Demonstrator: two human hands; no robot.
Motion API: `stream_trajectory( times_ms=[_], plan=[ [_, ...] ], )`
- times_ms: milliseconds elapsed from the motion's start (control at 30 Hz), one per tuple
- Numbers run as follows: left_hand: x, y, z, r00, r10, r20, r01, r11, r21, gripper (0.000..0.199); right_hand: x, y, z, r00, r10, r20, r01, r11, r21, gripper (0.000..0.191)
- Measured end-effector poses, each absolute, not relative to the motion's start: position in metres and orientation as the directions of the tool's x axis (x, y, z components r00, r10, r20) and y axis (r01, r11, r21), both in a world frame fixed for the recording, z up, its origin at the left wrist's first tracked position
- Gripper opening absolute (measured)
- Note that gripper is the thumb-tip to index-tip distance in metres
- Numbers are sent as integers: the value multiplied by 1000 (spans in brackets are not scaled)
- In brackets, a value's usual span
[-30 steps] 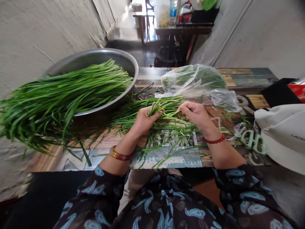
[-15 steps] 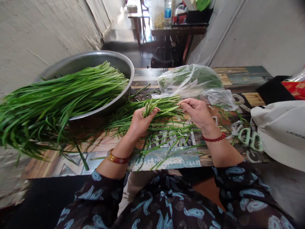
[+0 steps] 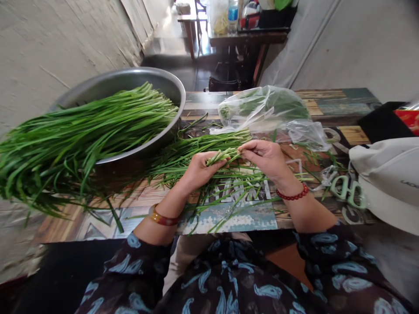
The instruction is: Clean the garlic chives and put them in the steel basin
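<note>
Currently, in front of the plastic bag (image 3: 266, 107), the left hand (image 3: 200, 169) curls around some green stems (image 3: 226, 155) and the right hand (image 3: 266, 160), fingers bent, pinches their ends

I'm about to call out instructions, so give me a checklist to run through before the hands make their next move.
1. Left hand holding the stem bunch: ok.
2. Right hand gripping a stem: cannot tell; its pinch is at the bunch's ends.
3. Plastic bag out of the hands' way: ok, lies beyond them.
4. Long leaves all inside the basin: not ok, many hang over its rim.
5. Scissors closed: cannot tell, blades not visible.
</note>
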State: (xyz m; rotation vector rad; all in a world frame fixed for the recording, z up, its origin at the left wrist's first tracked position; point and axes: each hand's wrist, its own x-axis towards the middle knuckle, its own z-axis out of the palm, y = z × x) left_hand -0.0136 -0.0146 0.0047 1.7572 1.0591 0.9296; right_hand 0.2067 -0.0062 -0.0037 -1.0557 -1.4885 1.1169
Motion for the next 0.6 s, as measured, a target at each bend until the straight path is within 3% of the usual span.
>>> stream_trajectory(
  times_ms=[133, 300, 500, 600],
  plan=[
    [-14, -14, 7, 402, 901, 164, 336, -312, 889, 35, 206, -4, -6, -149, 969, 195, 96, 210, -973, 18],
    [-15, -14, 5, 322, 933, 163, 360, -279, 890, 37, 212, 2, -6, 40, 970, 240, 77, 237, -968, 20],
    [-14, -13, 3, 338, 925, 177, 358, -300, 884, 35, 204, -5, 1, -279, 862, 424, 303, 498, -813, 12],
    [-12, -13, 4, 355, 908, 221, 366, -353, 861, 39, 194, -8, 0, -320, 835, 447, 326, 540, -776, 14]
  ],
)
